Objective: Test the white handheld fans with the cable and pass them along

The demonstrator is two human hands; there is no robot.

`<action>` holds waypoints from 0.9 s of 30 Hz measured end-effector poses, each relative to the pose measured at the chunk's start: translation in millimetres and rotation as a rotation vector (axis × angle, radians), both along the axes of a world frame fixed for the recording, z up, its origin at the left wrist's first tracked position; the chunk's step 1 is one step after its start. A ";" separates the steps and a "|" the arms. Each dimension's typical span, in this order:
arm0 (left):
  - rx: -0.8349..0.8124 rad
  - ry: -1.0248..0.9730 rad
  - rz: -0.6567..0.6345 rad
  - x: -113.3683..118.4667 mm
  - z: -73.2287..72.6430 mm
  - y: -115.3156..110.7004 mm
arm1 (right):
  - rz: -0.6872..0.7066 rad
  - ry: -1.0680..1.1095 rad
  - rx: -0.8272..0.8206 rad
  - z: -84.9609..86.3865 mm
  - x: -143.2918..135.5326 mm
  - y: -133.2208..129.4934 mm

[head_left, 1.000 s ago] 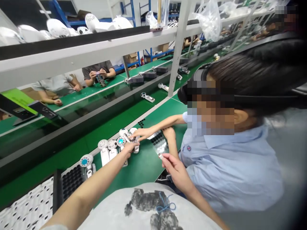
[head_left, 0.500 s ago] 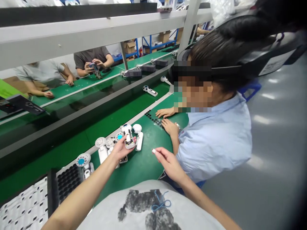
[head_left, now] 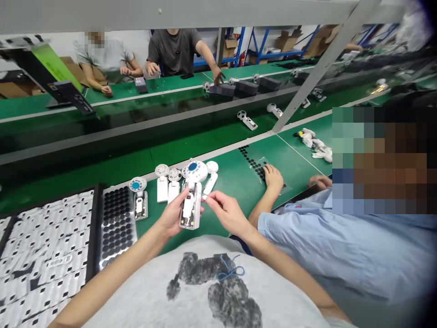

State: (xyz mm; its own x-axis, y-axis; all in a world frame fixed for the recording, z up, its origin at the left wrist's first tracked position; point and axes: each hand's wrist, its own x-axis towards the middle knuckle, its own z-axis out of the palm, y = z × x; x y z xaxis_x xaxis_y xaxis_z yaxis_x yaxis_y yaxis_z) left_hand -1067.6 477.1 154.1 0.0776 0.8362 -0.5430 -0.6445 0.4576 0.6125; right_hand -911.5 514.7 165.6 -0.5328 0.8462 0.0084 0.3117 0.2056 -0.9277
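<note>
In the head view, the left hand (head_left: 173, 215) had its grip wrapped around a white device (head_left: 190, 207) at centre, open side facing the wearer, probably to expose its inner parts. At the device's four o'clock, the right hand (head_left: 227, 213) pinched a small white piece (head_left: 204, 197), seemingly for fine control. Similar units (head_left: 162, 187) lay towards ten o'clock on the table (head_left: 235, 182), likely within easy reach.

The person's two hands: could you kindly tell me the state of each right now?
Left hand: closed, holding a white round-headed device.
Right hand: closed, pinching a small white piece.
</note>
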 end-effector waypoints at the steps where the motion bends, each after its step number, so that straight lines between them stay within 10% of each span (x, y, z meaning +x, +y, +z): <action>1: -0.005 0.004 0.001 1.2 0.4 -0.9 | 0.009 0.002 -0.004 0.0 0.0 0.0; 27: -0.026 0.412 -0.146 34.4 6.9 -1.7 | 0.199 0.153 -0.186 -25.7 32.7 7.4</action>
